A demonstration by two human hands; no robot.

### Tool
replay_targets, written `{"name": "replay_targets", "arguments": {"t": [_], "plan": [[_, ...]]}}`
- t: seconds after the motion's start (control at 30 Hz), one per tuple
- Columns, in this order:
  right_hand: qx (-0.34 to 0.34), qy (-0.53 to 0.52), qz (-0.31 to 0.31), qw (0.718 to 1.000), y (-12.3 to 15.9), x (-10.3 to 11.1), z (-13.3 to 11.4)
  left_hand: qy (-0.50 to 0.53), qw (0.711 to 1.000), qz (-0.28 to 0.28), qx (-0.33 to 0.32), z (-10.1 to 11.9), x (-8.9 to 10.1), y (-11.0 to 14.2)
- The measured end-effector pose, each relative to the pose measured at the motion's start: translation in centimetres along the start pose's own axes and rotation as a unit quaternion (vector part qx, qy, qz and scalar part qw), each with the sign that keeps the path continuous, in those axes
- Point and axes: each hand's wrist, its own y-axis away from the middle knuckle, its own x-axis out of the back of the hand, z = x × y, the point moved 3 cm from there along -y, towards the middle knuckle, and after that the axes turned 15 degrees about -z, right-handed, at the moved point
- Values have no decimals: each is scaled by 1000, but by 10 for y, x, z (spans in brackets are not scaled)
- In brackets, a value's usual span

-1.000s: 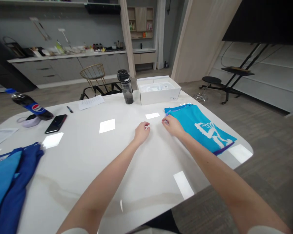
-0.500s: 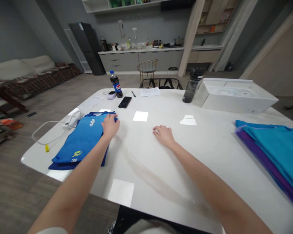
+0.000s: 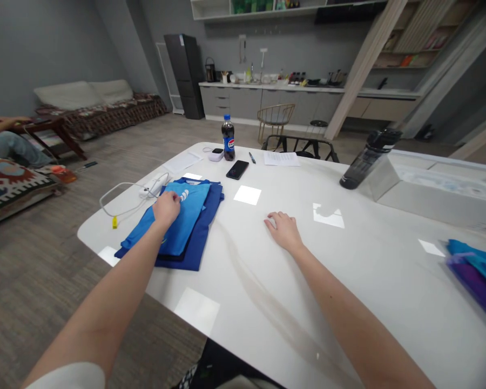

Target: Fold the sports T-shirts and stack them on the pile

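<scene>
A folded bright blue T-shirt (image 3: pixel 193 208) with a white print lies on darker blue cloth (image 3: pixel 202 237) at the left of the white table (image 3: pixel 243 302). My left hand (image 3: pixel 167 208) is on the T-shirt's upper left part. Its fingers are curled together against the fabric, and their undersides are hidden. Over the middle of the tabletop rests my right hand (image 3: pixel 285 231), holding nothing, with thumb and fingers loosely bent and apart.
Beyond the shirts are a phone (image 3: pixel 237 169), a cola bottle (image 3: pixel 228 138), a pen (image 3: pixel 251 158) and papers (image 3: pixel 281 158). A white cable (image 3: pixel 121 186) runs along the left. At right are a dark bottle (image 3: pixel 366 159), a white box (image 3: pixel 437 197) and more folded clothes (image 3: pixel 476 275).
The view has swung left. My left hand has moved from the T-shirt's right edge towards its left side, and more dark blue cloth shows on the right. My right hand stays near the middle.
</scene>
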Motion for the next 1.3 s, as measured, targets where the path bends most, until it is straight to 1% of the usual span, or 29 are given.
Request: {"name": "replay_targets", "arguments": {"t": [0.07,0.13,0.17,0.23,0.3,0.37,0.43,0.5,0.53,0.57,0.6,0.63,0.67,0.7,0.73,0.77,0.8,0.83,0.87,0.9,0.97,1.0,1.03,1.07,1.1,1.17,1.23,1.27,1.3], "plan": [[10,-12,5,1000,1,1,0,5,999,30,-8,10,9,10],[28,-35,13,999,4,3,-2,15,997,67,-43,30,19,27],[39,-53,20,998,6,4,-3,23,994,84,-73,43,23,38],[61,-102,41,992,12,11,-9,51,982,98,-155,79,28,67],[83,-154,56,983,18,20,-16,81,961,80,-250,123,28,102],[102,-189,63,975,27,34,-21,106,926,30,-361,172,21,141],[124,-204,66,969,38,49,-16,126,874,-40,-468,220,8,179],[135,-196,64,969,55,63,1,166,809,-96,-555,261,-8,211],[122,-183,57,974,67,68,14,187,776,-124,-589,278,-17,223],[93,-163,47,981,81,72,28,204,756,-142,-606,292,-26,231],[51,-140,31,988,97,75,44,212,755,-151,-602,303,-36,234],[4,-115,10,993,116,77,58,208,779,-148,-573,311,-46,232],[-43,-92,-16,995,137,79,70,191,821,-135,-521,316,-56,225],[-79,-73,-46,993,158,79,79,163,870,-115,-451,319,-66,215],[-103,-61,-77,990,180,79,84,128,914,-97,-371,319,-77,203],[-112,-57,-110,986,201,79,85,89,945,-93,-301,319,-87,191],[-110,-62,-141,982,220,80,82,58,962,-104,-247,319,-98,179],[-101,-76,-173,977,236,80,78,35,968,-127,-212,320,-109,169],[-85,-99,-209,969,250,81,71,15,969,-147,-199,324,-120,161],[-66,-130,-247,958,261,82,65,-1,965,-163,-204,329,-129,157],[-31,-214,-323,921,271,85,55,-28,949,-182,-256,345,-144,158],[-17,-257,-348,901,270,88,53,-38,937,-186,-292,354,-150,163],[-7,-292,-357,887,263,91,54,-46,924,-191,-329,365,-154,170],[-2,-316,-347,883,253,95,59,-51,909,-199,-362,375,-158,178],[-1,-328,-320,889,239,98,67,-52,896,-208,-390,385,-161,185],[-16,-315,-233,920,204,102,87,-36,870,-231,-433,401,-164,195],[-48,-284,-153,945,169,99,108,17,853,-255,-456,408,-163,192],[-68,-263,-128,954,154,94,116,53,852,-252,-456,408,-160,185],[-86,-241,-116,960,142,88,121,88,859,-236,-446,404,-155,175]]}}
